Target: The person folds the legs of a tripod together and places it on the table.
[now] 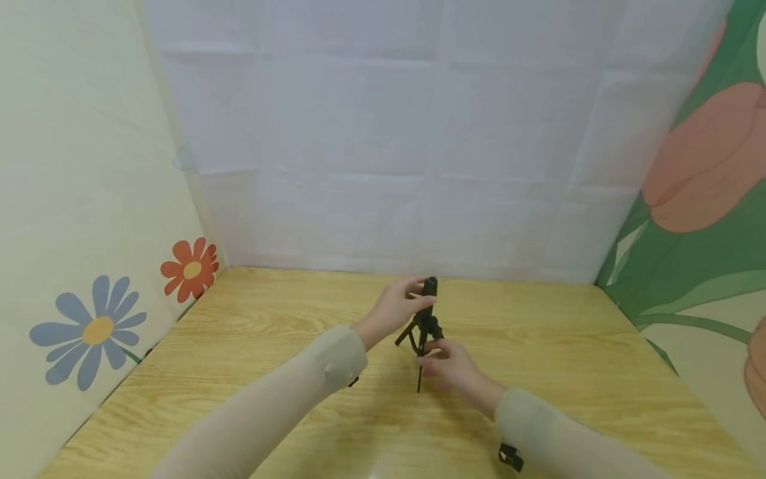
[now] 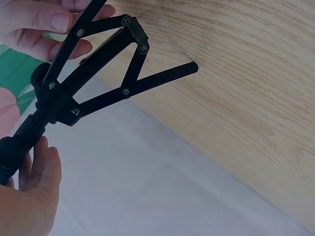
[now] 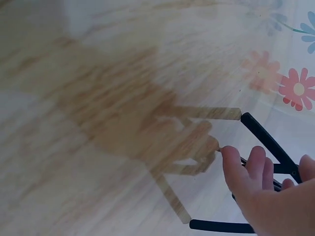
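A small black tripod (image 1: 426, 324) stands upright over the wooden table, its hinged legs partly spread. My left hand (image 1: 399, 306) grips its thick upper stem from the left. Lower down on the right, my right hand (image 1: 455, 364) holds one leg between thumb and fingers. The left wrist view shows the tripod's hub (image 2: 59, 103) with braces running to a thin centre tube. There the left hand (image 2: 37, 191) wraps the stem, and the right hand (image 2: 44, 29) is at one leg. Two leg tips (image 3: 241, 117) reach the tabletop in the right wrist view, beside the right hand (image 3: 270, 196).
The light wooden table (image 1: 287, 313) ends at a creased white cloth (image 1: 359, 133) behind. A cream panel with painted flowers (image 1: 96, 331) borders the left, and a green floral panel (image 1: 700, 266) borders the right. A black wrist device (image 1: 510, 457) hangs under the right sleeve.
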The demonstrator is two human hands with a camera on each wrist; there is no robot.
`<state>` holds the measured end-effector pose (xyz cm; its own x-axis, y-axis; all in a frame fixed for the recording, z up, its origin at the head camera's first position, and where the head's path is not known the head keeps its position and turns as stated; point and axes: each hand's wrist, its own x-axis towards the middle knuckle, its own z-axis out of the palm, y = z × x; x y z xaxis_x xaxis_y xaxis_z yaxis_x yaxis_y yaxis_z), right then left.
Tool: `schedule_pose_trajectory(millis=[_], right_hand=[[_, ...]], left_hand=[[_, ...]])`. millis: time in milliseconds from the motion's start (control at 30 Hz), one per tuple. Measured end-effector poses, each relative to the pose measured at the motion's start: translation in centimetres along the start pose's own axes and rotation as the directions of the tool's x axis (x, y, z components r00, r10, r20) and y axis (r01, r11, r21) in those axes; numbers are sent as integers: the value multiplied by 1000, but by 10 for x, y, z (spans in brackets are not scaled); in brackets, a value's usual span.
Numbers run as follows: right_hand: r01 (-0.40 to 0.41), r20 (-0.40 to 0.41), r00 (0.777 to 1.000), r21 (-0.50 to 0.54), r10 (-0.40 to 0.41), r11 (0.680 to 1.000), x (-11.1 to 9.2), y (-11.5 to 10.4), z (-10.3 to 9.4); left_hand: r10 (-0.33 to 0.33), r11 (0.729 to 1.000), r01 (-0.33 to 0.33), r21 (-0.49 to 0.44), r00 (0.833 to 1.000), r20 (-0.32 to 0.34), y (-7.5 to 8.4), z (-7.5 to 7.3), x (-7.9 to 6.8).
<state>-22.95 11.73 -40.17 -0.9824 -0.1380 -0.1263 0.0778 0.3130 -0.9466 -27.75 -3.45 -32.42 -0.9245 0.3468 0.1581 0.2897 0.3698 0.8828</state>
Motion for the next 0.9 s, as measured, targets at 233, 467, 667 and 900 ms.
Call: schedule_pose_trajectory(millis=[233, 467, 667, 900], right_hand=[[-13, -3, 1000, -1, 13, 1000, 1, -1, 1], [-15, 11, 1000, -14, 15, 1000, 1, 1, 2], [-15, 9, 1000, -16, 16, 1000, 2, 1, 2], [-26, 11, 1000, -18, 27, 999, 0, -1, 0]], left_hand=[[2, 1000, -2, 1, 1000, 4, 2, -2, -1], [15, 1000, -15, 13, 1000, 14, 1, -2, 0], [10, 1000, -10, 12, 1000, 15, 1, -3, 1], [9, 1000, -9, 12, 1000, 17, 1, -4, 2]])
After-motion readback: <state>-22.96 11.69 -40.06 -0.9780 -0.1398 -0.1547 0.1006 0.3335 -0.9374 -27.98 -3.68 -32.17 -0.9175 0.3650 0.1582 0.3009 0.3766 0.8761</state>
